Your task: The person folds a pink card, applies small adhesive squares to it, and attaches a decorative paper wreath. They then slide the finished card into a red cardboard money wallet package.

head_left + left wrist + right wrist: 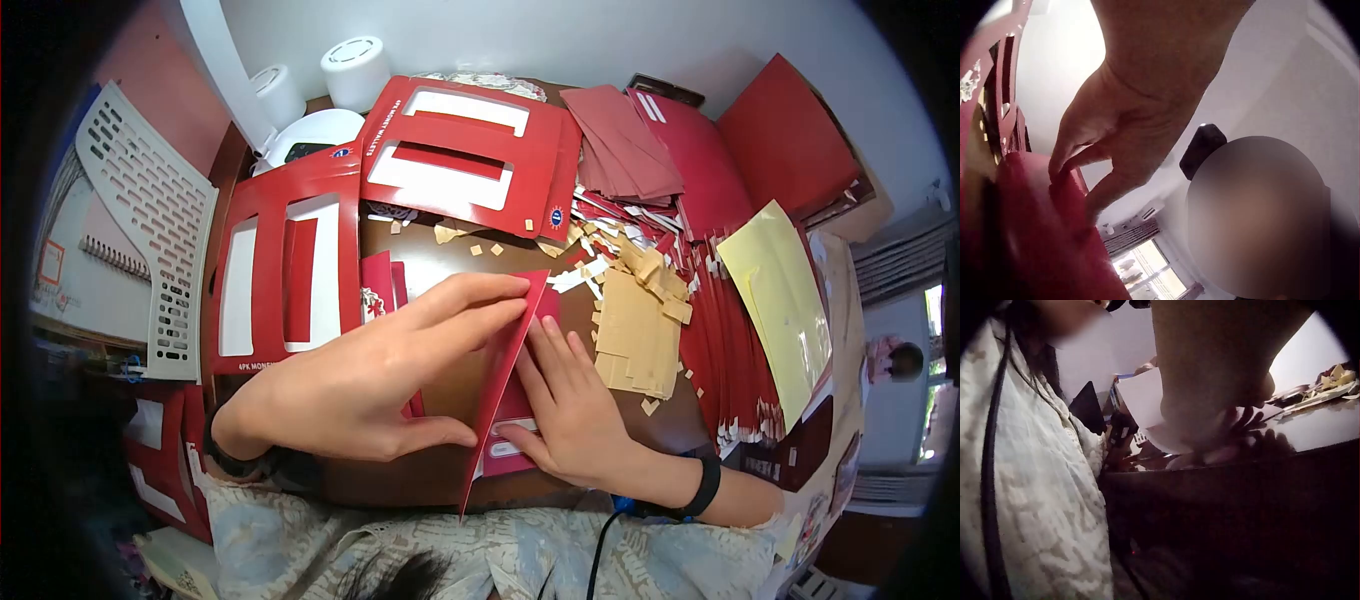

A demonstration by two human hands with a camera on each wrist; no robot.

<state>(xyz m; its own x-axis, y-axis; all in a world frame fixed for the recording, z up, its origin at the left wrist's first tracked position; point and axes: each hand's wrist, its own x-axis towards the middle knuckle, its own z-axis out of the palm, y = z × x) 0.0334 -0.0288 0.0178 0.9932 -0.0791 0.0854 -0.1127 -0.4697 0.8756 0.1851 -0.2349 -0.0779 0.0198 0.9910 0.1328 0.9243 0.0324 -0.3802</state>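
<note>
In the head view, a folded red card wallet (pixel 500 385) stands partly raised at the table's near middle, its upright panel seen almost edge-on. My left hand (pixel 375 365) is at the panel's left side, with fingertips near its top and the thumb touching lower down. Those fingers are long and nearly straight in the left wrist view, meeting the red panel (pixel 1041 219). On the other side of the panel, my right hand (pixel 575 410) rests with extended fingers on the wallet's lower part, its thumb beside white printed fields. The right wrist view shows mostly forearm.
Red window packs (pixel 275 355) marked "money wallets" lie left and behind. Tan paper pieces (pixel 640 335) and scraps cover the right, beside a row of red wallets (pixel 725 360) and a yellow sheet (pixel 775 310). A white perforated rack (pixel 150 230) stands far left.
</note>
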